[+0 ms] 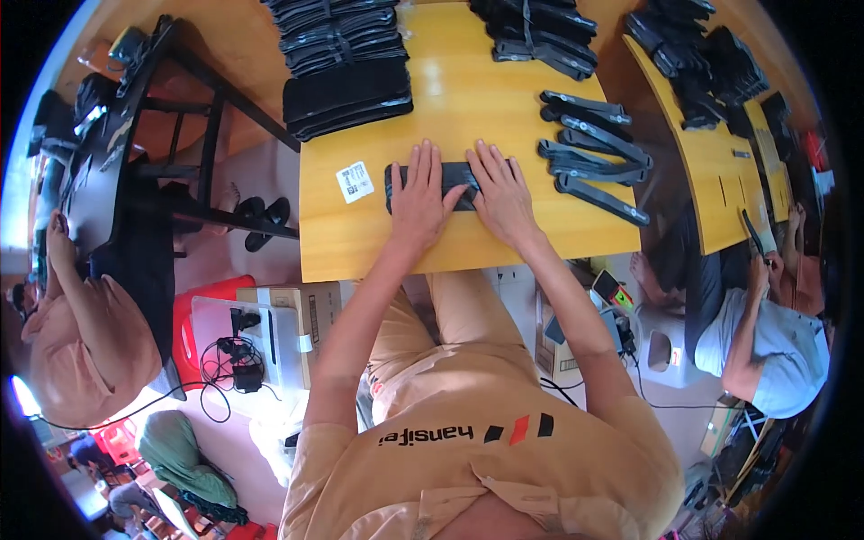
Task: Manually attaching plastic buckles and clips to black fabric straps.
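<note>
A flat, dark folded piece [457, 176], apparently fabric, lies on the yellow table [360, 243] in front of me. My left hand [418, 200] rests flat on its left part, fingers stretched away from me and thumb pointing inward. On its right part lies my right hand [501, 191], also flat with the fingers extended. Both palms hide much of the piece, so its exact kind does not show. Just left of it is a white printed label sheet [355, 182]. Several black straps [594, 157], folded into long loops, lie to the right of my right hand.
Black flat pieces are stacked [346, 97] at the back left, with bundled black straps [540, 40] at the back right. Another yellow table [711, 198] stands to the right and a dark table [99, 189] to the left, each with a person seated beside it.
</note>
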### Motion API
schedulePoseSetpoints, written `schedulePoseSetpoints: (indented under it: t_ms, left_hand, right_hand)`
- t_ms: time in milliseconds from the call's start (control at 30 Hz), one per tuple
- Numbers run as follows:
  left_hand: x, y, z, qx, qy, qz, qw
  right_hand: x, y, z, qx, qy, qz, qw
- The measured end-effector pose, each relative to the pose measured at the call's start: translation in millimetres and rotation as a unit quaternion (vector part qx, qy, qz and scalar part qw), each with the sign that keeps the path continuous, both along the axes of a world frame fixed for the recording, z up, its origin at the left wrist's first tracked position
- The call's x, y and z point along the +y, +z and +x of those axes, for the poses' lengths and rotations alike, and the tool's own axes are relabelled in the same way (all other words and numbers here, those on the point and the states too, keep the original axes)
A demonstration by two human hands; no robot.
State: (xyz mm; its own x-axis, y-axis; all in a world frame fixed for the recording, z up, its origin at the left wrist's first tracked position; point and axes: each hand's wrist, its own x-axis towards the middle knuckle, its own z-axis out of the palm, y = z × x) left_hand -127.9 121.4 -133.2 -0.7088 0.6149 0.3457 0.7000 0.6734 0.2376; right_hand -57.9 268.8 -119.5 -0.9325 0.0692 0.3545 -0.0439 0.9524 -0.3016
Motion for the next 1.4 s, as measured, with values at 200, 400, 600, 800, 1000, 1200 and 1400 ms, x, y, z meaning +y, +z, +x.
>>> schedulePoseSetpoints:
  t_ms: [200,400,600,800,1000,1200,1400]
  left_hand:
    - [-1.5,-2.4,-1.8,-0.020,0.005,-0.018,1.000]
    - [-1.0,1.1,-2.8,-0.036,0.007,-0.012,0.999]
    - [-7.2,0.1,-10.4,-0.125,-0.007,0.046,0.991]
    - [-21.3,1.6,-11.7,-0.054,0.058,0.014,0.997]
    - [-24.3,-3.2,-10.7,-0.055,0.052,0.010,0.997]
    - [-24.0,-0.3,-14.6,-0.091,0.047,0.029,0.994]
    - [-29.5,43.4,-7.6,-0.155,0.179,0.217,0.947]
  right_hand:
    - [-0.4,-5.0,-1.2,-0.055,-0.008,0.046,0.997]
    - [-1.6,-2.9,-3.1,-0.071,-0.017,0.034,0.997]
    - [-1.1,-2.4,-3.8,-0.047,-0.015,0.033,0.998]
    - [-2.5,-4.5,-3.0,-0.063,-0.024,0.044,0.997]
    - [-3.6,-1.2,-1.8,-0.052,-0.017,0.036,0.998]
    - [-1.3,-2.5,0.5,-0.046,-0.024,0.032,0.998]
    - [15.1,0.7,16.6,0.140,-0.047,-0.113,0.983]
